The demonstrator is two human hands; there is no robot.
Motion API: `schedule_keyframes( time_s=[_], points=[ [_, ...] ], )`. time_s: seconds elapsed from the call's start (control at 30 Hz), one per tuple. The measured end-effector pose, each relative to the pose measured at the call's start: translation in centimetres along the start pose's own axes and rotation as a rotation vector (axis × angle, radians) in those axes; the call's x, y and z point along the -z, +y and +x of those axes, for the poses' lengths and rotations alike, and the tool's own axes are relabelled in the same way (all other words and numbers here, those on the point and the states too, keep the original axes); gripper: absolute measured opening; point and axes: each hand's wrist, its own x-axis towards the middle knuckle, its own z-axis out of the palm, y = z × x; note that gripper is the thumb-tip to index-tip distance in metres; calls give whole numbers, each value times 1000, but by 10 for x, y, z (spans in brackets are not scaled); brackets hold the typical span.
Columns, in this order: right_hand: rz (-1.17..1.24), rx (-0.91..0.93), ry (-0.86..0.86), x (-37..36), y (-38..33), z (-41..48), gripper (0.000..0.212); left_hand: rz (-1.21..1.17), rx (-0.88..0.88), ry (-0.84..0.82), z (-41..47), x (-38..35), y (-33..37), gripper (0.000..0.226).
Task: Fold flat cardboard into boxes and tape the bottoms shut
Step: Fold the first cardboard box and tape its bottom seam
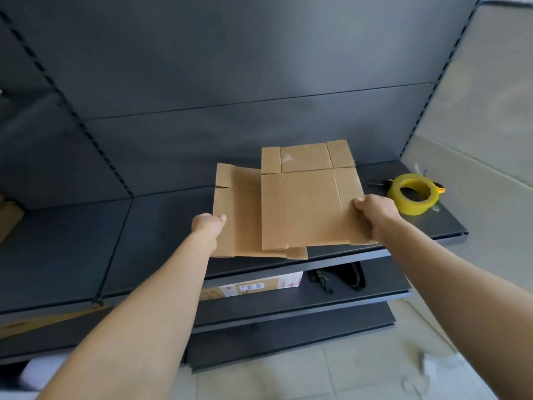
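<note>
The left hand's (208, 226) fingers (222, 217) grip the left edge of the lower sheet (239, 217): the thumb lies on top and the rest are hidden beneath the cardboard. The right hand's (375, 216) fingers (359, 202) pinch the right edge of the upper sheet (308, 206) in the same way, thumb on top and the others tucked under.

There are two flat cardboard sheets, both unfolded, their flaps and creases showing. The upper sheet overlaps the right part of the lower sheet and sits a little further back. Both are over the middle of the shelf (161, 226), with their near edges at its front lip.

One yellow tape roll (414, 194) lies flat on the shelf just right of the right hand, apart from the sheets. A dark tool (377, 183) with a yellow end lies behind it; what it is cannot be told.

The shelf is dark grey metal with dark back panels (230, 67) above it. On the lower shelf (383, 284) sit one labelled box (253, 287) and some black straps (350, 277). Pale tiles cover the floor (317, 376), and a beige wall (476, 111) stands to the right.
</note>
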Motion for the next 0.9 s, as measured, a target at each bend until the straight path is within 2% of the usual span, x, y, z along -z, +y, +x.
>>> schedule_keyframes(
  time_s=[0.4, 0.53, 0.7, 0.9],
  points=[
    [-17, -50, -13, -1, -14, 66, 10, 26, 48, 53, 57, -49, 15, 44],
    [-26, -77, -33, 14, -9, 87, 9, 78, 1, 66, 60, -74, 18, 51],
    [-75, -88, -42, 33, -3, 110, 14, 216, -63, 59, 46, -109, 18, 43],
    [-171, 39, -88, 34, -22, 117, 10, 176, -255, -11, 7, -123, 56, 37]
  ],
)
